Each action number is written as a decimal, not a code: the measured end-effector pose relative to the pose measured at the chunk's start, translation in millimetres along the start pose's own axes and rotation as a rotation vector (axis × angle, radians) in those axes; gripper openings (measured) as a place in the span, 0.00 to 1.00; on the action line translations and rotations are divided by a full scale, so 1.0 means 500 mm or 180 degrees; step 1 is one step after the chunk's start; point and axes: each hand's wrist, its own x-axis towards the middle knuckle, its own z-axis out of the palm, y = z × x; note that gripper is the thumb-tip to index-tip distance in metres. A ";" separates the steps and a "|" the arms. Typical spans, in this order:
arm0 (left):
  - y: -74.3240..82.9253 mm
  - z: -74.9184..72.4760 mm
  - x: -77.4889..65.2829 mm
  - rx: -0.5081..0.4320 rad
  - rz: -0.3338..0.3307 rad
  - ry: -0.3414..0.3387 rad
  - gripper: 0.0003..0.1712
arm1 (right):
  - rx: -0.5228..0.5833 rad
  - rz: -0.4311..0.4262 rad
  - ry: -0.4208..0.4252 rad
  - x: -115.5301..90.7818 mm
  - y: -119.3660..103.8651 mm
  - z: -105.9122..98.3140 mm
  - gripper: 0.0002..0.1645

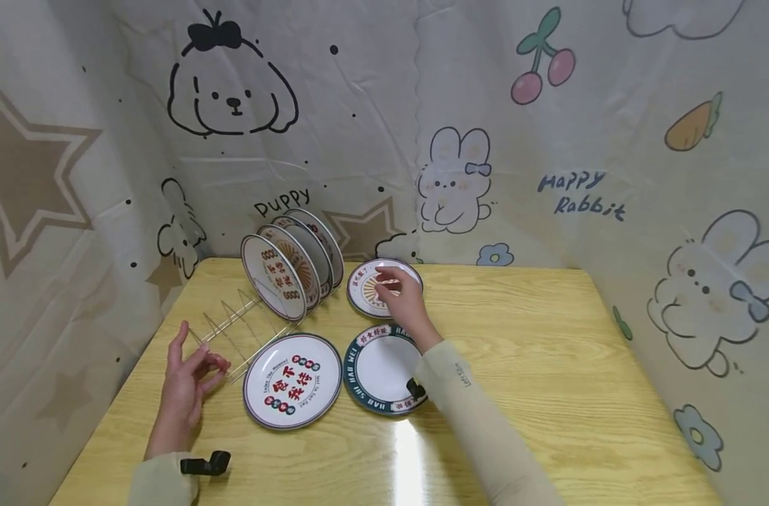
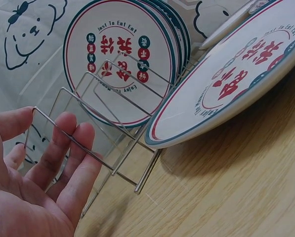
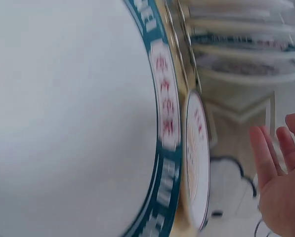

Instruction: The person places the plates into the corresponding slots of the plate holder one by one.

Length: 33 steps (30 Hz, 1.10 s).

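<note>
Wire rack (image 1: 229, 322), held at its near end by the left grip (image 1: 191, 378); to its right, under the loosely spread, empty right grip (image 1: 402, 295), a small plate (image 1: 364, 289), best lifted by its rim.

Wire rack (image 1: 229, 322), part-filled with plates on edge (image 1: 289, 266)
They crowd its far end; a red-lettered plate (image 1: 292, 383), teal-rimmed plate (image 1: 383, 369) and smaller sunburst plate (image 1: 370, 298) lie face up beside it.

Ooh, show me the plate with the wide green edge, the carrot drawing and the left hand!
Green-edged plate (image 1: 383, 369), head view: on its white middle.
Carrot drawing (image 1: 689, 128), head view: on its orange body.
Left hand (image 2: 36, 192), left wrist view: on the palm.
</note>
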 end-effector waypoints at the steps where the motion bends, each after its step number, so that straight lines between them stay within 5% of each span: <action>1: 0.000 -0.001 -0.001 -0.0012 -0.0010 0.0001 0.43 | 0.0021 0.0080 0.0032 0.001 0.005 -0.009 0.21; 15: 0.005 0.004 -0.005 0.0028 -0.0026 0.0037 0.43 | -0.0020 0.0888 0.0744 0.024 0.093 -0.100 0.28; 25: 0.004 0.001 -0.003 0.0050 -0.0067 0.0032 0.43 | 0.0441 0.1626 0.0536 0.022 0.115 -0.102 0.35; 33: -0.001 -0.001 -0.006 0.0061 -0.0020 0.0043 0.42 | 0.0409 0.1764 0.0314 0.023 0.119 -0.087 0.39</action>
